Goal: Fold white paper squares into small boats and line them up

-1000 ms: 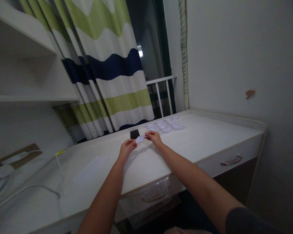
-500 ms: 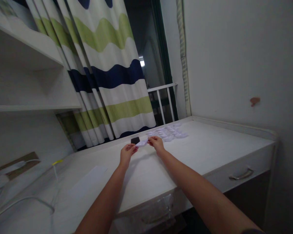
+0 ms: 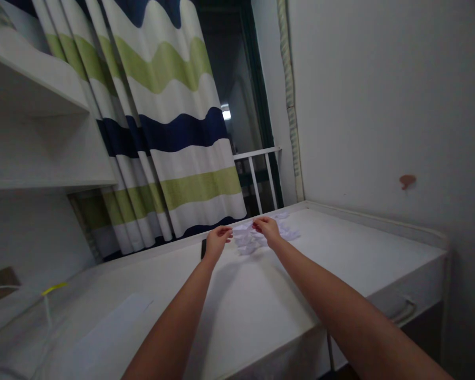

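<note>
Small folded white paper pieces (image 3: 246, 240): lay in a loose heap on the far part of the desk, between my hands and toward the window.
My right hand (image 3: 267, 231): its fingertips (image 3: 256, 226) rested at the top of the heap; I could not tell whether they pinched a piece.
My left hand (image 3: 217, 243): curled just beside the heap's left edge, fingers pointing toward it; I could not tell whether it held anything.
Black smartphone (image 3: 203, 249): lay on the desk, mostly hidden behind my left hand.
White laminate desk (image 3: 320, 258): bore all of this, with a raised lip along the wall and a metal drawer handle (image 3: 404, 311) at its front right.
Plain white sheet of paper (image 3: 111, 322): lay nearer me on the left, well apart from the heap.
Beyond the desk: a white cable with a yellow tag (image 3: 53, 288) and white shelves (image 3: 35, 79) stood to the left, a navy, green and white striped curtain (image 3: 174, 126) hung ahead, and a white metal railing (image 3: 257, 174) showed beside it.
</note>
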### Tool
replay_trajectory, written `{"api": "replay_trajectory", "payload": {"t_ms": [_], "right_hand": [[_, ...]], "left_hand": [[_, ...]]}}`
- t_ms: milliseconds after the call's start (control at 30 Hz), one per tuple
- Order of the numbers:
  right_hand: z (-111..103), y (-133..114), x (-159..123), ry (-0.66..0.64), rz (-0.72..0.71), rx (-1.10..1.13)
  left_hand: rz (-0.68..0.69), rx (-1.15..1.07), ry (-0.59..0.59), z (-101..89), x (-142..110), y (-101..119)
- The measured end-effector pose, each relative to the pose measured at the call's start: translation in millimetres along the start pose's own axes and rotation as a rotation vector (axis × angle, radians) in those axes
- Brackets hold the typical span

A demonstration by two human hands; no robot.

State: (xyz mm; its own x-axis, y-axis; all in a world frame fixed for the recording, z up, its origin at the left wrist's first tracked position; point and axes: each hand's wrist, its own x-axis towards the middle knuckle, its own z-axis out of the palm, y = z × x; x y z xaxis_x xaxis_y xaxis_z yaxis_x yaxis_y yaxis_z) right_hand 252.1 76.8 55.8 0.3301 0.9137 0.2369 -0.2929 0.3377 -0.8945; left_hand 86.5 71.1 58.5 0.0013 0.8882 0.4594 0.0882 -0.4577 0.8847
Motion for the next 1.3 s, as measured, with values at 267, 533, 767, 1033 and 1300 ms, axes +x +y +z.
{"api": "replay_trajectory", "payload": {"t_ms": [267, 533, 767, 1033, 1300], "right_hand": [[-46.2, -11.5, 50.7, 0.061, -0.025, -0.071], [-86.5, -20.7, 97.8, 0.131, 0.038, -0.1], [-115.9, -17.5, 143.5, 0.149, 0.044, -0.13], [-153.1, 5.2, 188.0, 0.191, 0.036, -0.207], [-173.6, 24.9, 208.5, 0.217, 0.067, -0.288]], "left_hand": [[0.067, 0.16, -0.091, 59.3, 47.8, -8.8], [0.14, 0.36, -0.153, 117.6, 92.3, -30.0], [0.186, 0.568, -0.202, 159.4, 130.2, -47.2], [0.182, 0.672, -0.269, 202.7, 148.6, -66.5], [0.193, 0.765, -0.321, 228.0, 151.7, -86.8]]}}
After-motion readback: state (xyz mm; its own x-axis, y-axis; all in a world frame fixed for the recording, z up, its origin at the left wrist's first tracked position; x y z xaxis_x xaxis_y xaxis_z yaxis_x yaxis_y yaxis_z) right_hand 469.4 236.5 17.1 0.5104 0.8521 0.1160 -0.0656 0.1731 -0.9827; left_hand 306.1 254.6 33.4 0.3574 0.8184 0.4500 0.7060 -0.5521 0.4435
